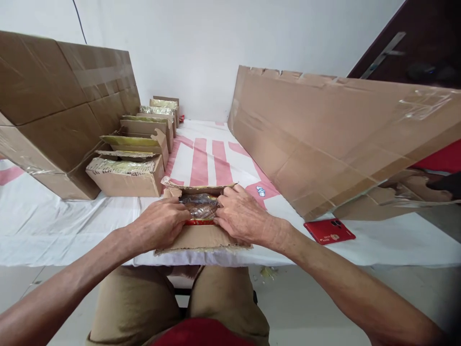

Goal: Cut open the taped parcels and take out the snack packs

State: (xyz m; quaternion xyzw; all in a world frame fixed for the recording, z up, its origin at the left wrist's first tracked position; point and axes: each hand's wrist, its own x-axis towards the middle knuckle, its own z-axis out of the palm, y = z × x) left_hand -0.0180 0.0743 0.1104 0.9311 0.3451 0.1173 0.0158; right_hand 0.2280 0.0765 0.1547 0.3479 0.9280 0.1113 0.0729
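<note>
Both arms fwd, left hand [158, 225] & right hand [242, 216] palms down, fingers [225, 193] curled inward, nearly meeting.

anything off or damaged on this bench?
Minor things. The small open box under the left hand and right hand has ragged, torn flap edges. The big flattened carton leans tilted, with loose tape. Scraps lie on the floor.

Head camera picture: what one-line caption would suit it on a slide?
Both hands, left hand and right hand, press a plastic-wrapped packet into an open cardboard box on the table.
</note>
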